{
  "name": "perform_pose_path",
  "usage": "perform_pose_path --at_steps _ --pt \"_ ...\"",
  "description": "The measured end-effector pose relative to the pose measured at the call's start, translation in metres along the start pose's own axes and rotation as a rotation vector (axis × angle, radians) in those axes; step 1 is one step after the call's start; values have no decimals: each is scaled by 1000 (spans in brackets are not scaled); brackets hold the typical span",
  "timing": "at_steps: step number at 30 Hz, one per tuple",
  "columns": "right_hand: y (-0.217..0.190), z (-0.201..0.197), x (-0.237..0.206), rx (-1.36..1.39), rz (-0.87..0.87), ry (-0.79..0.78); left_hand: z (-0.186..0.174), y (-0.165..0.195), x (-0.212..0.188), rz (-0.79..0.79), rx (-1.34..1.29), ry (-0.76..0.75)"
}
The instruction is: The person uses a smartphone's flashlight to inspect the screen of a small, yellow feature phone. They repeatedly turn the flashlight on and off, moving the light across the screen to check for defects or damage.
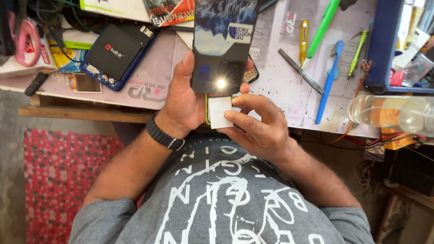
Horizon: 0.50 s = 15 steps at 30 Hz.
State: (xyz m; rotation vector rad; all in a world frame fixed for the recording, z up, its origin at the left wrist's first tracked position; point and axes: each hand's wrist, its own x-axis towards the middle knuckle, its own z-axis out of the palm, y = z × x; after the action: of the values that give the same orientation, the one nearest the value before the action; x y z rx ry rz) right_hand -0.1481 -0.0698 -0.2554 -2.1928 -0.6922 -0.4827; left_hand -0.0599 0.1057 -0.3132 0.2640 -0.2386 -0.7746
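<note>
Left hand (185, 101) clamped round glossy dark phone (224, 45), flashlight lit, held upright over scuffed, scratched surface (280, 86) edge. Right hand (255, 124) fingers pinched on flat white square card (219, 112) just below phone. Blue plastic toothbrush (329, 81), metal tweezers (300, 71) nearby.

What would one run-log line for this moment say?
left hand: holds dark phone with lit flash | right hand: pinches small white paper square | beside: blue plastic toothbrush

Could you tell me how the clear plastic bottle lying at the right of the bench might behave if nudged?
The clear bottle lies on its side, so it would probably roll. It sits near the bench edge, so it might drop off. It looks light and thin-walled.
</note>
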Motion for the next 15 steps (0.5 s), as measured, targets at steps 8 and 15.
perform_pose_path --at_steps 8,15 --pt "-11 12 -7 -5 91 135 0 -8 -19 45 47 -13" --pt "2 34 0 40 219 266 -4 -8 -16 87 13 53"
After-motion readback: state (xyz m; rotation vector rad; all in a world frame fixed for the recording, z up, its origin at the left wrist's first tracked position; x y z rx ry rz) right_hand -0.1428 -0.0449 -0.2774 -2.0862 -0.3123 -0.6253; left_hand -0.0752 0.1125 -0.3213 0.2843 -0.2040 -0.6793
